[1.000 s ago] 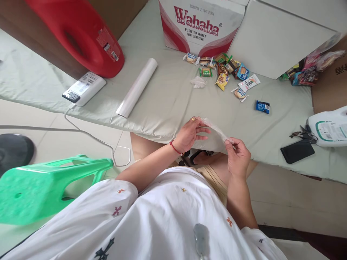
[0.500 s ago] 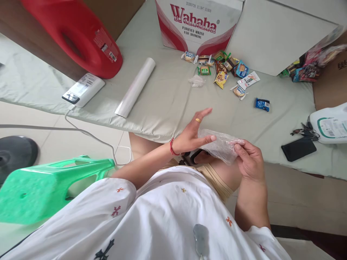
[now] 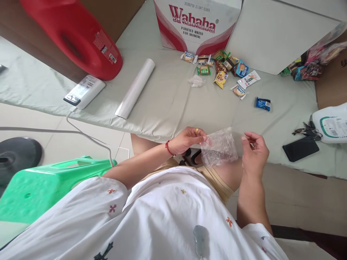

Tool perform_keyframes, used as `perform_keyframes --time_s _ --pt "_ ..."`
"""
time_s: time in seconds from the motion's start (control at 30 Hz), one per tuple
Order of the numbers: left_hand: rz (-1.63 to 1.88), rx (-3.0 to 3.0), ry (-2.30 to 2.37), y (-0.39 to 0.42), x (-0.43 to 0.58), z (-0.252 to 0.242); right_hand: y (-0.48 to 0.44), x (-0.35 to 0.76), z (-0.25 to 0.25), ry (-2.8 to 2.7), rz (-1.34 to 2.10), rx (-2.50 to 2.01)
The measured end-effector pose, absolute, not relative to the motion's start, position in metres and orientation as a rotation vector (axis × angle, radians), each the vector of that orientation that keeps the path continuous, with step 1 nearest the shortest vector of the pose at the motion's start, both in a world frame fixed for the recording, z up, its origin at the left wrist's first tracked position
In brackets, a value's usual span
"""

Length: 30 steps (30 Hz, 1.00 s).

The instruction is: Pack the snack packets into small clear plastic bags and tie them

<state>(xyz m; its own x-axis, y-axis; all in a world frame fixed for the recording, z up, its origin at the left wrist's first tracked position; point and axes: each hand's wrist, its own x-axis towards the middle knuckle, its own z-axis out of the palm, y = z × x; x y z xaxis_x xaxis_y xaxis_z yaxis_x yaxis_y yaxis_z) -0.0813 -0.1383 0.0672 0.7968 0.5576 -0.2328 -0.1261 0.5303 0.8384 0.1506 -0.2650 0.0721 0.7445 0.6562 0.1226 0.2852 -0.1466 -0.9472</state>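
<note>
A clear, crinkled plastic bag point(image 3: 220, 148) hangs over my lap at the front edge of the covered surface. My left hand point(image 3: 189, 139), with a ring and a red wrist cord, pinches the bag's left edge between thumb and fingers. To the right of the bag, apart from it, is my right hand point(image 3: 255, 148). Its fingers are loosely curled with the thumb apart, and nothing shows in them. Beyond the hands lie several small wrapped snacks point(image 3: 221, 78), a crumpled clear plastic piece point(image 3: 196, 81) and a lone blue packet point(image 3: 262, 103).
A white plastic film roll point(image 3: 135, 88) and a white device with a cable point(image 3: 84, 91) lie left, near a red jug point(image 3: 81, 39). A Wahaba-style carton point(image 3: 196, 27) stands behind. Keys, a black pouch point(image 3: 300, 148) and a white bottle point(image 3: 332, 124) are right; a green stool point(image 3: 32, 195) is lower left.
My left hand has closed on the bag's left edge. My right hand has let go of the bag and moved slightly right. The bag now hangs more spread out.
</note>
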Motion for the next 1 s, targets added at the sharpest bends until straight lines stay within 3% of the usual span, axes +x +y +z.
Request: perform_keyframes --time_s 0.07,0.27,0.47,0.67,1.0 --pt "0.487 0.940 0.551 -0.139 -0.082 0.066 -0.268 0.138 0.071 -0.756 0.319 -1.712" --pt "0.570 0.981 0.538 -0.144 -0.083 0.066 -0.270 0.106 0.072 -0.702 0.769 -1.617" --pt "0.587 1.238 0.465 -0.150 -0.087 0.060 -0.255 0.097 0.070 -0.471 0.981 -1.525" --pt "0.523 1.528 0.361 -0.154 -0.089 0.059 -0.249 0.090 0.074 -0.524 1.073 -1.472" --pt "0.566 1.208 0.540 -0.153 -0.092 0.063 -0.259 0.113 0.057 -0.372 1.029 -1.266"
